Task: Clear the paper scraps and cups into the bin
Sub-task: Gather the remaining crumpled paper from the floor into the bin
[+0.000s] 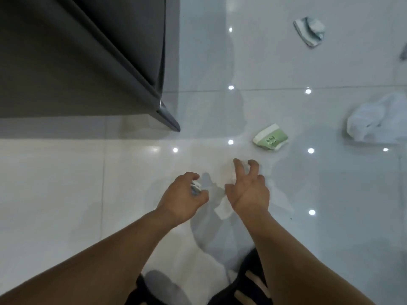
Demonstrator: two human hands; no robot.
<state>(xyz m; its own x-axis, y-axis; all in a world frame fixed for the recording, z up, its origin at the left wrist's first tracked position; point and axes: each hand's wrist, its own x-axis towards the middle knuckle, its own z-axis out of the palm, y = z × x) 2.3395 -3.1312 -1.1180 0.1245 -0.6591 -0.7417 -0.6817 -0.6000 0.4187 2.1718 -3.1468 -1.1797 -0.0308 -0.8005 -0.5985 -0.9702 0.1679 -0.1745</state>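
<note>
head view is looking straight down at a glossy white tiled floor that is taking up most of the shot, with lights reflecting off it as little bright dots. a big dark grey cabinet is filling the top left, one corner poking out toward the middle.

both bare forearms are coming in from the bottom edge and angling toward each other, so the hands are sitting close together low over the tiles, just apart. a crumpled white plastic bag is lying on the floor over at the right edge.

the right hand is facing palm down with its fingers spread wide and bent like a claw over a white paper scrap on the floor. the fingertips are looking like they're at the paper, but i can't tell if they're actually touching it.

the left hand is curling fingers and thumb tight round a small crumpled scrap, white with a bit of blue showing.

dark striped sandals are peeking in at the bottom between the arms.

a green and white paper cup is lying on its side just beyond the right hand, not touching it. a squashed cup is lying near the top right, well apart from everything else.
</note>
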